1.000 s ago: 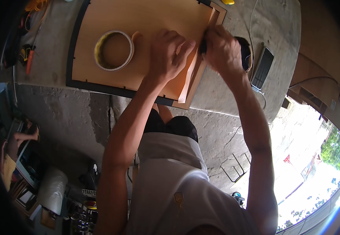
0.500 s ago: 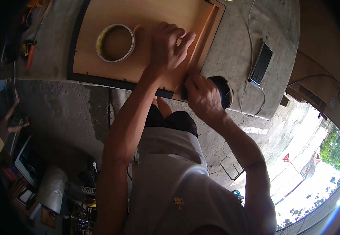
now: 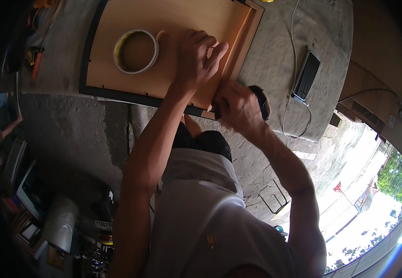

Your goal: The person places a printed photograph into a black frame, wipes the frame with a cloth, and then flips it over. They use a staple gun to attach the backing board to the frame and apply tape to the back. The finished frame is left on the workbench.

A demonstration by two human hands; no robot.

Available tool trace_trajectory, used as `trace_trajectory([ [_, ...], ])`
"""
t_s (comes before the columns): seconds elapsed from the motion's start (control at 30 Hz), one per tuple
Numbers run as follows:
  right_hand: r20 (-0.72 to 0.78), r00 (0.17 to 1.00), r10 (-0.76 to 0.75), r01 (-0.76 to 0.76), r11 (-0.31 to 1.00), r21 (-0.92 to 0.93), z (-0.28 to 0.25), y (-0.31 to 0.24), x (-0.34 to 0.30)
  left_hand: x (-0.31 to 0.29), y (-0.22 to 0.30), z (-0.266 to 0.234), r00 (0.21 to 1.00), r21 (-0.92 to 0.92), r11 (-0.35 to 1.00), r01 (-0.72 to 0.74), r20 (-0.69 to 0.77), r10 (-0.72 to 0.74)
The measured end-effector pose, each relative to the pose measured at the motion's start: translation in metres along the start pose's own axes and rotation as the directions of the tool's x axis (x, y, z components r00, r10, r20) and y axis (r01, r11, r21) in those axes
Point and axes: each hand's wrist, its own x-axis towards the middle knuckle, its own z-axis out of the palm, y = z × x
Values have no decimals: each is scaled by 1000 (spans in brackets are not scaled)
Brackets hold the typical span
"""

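A picture frame [image 3: 88, 55] lies face down, with dark edges and a brown backing board [image 3: 113, 88]. Along its right side runs a strip of brown tape [image 3: 236, 55]. On the board rests my left hand [image 3: 195, 60], its fingers bent downward and the thumb apart; nothing shows in it, though its fingertips are partly hidden. At the frame's near right corner, my right hand [image 3: 240, 106] is closed around a dark tape roll [image 3: 262, 103]. Fingers cover much of the roll and the tape's end. Left of my left hand sits a wide, pale-rimmed tape roll [image 3: 136, 52].
The frame is on a grey-covered table [image 3: 280, 60]. A phone [image 3: 306, 76] with a white cable [image 3: 288, 109] lies to the right. An orange-handled tool [image 3: 37, 65] is at the far left. Part of another person's arm [image 3: 12, 129] shows at the left rim.
My right hand and the dark roll have shifted slightly left and up. My left hand has barely moved. At the left rim, the other person has moved mostly out of view.
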Motion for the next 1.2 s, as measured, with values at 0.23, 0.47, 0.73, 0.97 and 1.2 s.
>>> trace_trajectory([
  [0.23,-170,981,-95,59,977,-204,-18,48,42,3,4,-2,999,6,1000,-12,37,12],
  [0.47,-165,983,-78,35,967,-251,5,24,-3,3,3,1,996,37,998,58,61,-61],
  [0.73,-176,978,-114,77,977,-200,-17,56,47,0,7,-3,998,38,999,14,62,-17],
  [0.97,-322,941,-107,7,955,-295,-37,122,115,0,8,0,999,54,998,26,31,-28],
  [1.2,-372,884,-282,164,934,-317,-29,107,109,4,3,0,995,22,996,86,52,-87],
])
